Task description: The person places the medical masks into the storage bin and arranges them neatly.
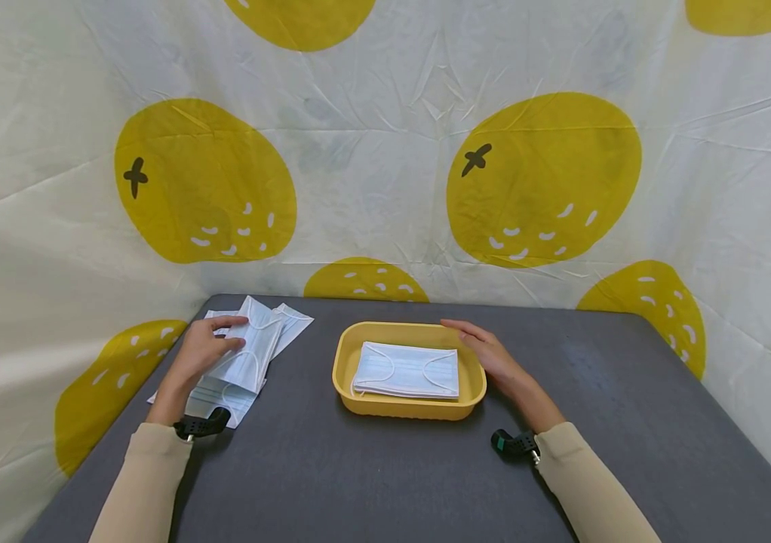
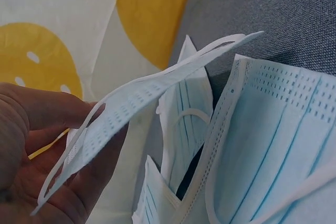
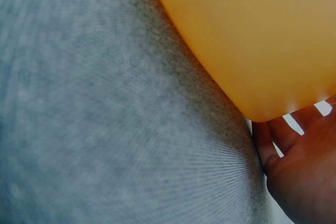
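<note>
My left hand [image 1: 198, 353] is at the left of the table, above a loose pile of pale blue face masks [image 1: 296, 326]. In the left wrist view its thumb and fingers pinch one face mask [image 2: 128, 103] by its end, with a white ear loop along the edge. Other masks [image 2: 278, 135] lie just beyond it. A yellow plastic basket [image 1: 409, 409] stands mid-table and holds a flat stack of masks [image 1: 413, 369]. Along the basket's right side rests my right hand [image 1: 494, 366], fingers extended against the wall; the right wrist view shows them by the basket's corner [image 3: 257, 77].
A dark grey table [image 1: 372, 483] lies under everything. Behind and beside it hangs a white curtain [image 1: 372, 181] with large yellow fruit prints. Black wrist straps [image 1: 202, 424] sit at both cuffs.
</note>
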The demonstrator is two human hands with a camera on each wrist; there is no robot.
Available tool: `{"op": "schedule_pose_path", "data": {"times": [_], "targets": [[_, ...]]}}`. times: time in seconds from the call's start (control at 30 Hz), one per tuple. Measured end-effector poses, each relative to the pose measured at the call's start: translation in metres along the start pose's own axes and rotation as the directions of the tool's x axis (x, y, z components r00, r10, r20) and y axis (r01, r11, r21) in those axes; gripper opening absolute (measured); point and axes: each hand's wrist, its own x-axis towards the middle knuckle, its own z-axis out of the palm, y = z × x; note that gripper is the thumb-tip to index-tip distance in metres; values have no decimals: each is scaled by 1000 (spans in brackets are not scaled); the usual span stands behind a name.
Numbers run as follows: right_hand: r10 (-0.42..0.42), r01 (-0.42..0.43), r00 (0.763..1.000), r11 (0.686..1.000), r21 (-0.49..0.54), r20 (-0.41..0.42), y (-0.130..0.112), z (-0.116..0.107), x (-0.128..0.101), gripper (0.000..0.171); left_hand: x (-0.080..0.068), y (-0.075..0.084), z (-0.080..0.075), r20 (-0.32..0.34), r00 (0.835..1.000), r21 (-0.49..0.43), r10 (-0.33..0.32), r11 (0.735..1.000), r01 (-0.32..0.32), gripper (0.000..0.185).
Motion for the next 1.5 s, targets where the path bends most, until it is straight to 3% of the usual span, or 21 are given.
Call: {"op": "schedule_pose_path", "data": {"times": [0.6, 1.5], "targets": [[3, -3, 1000, 1000, -10, -16, 1, 0, 0, 44, -2, 10, 1, -76, 997, -20, -11, 1000, 9, 43], [-11, 11, 1000, 1000, 10, 6, 1, 0, 0, 44, -4, 26, 3, -116, 993, -82, 6, 996, -16, 43]]}}
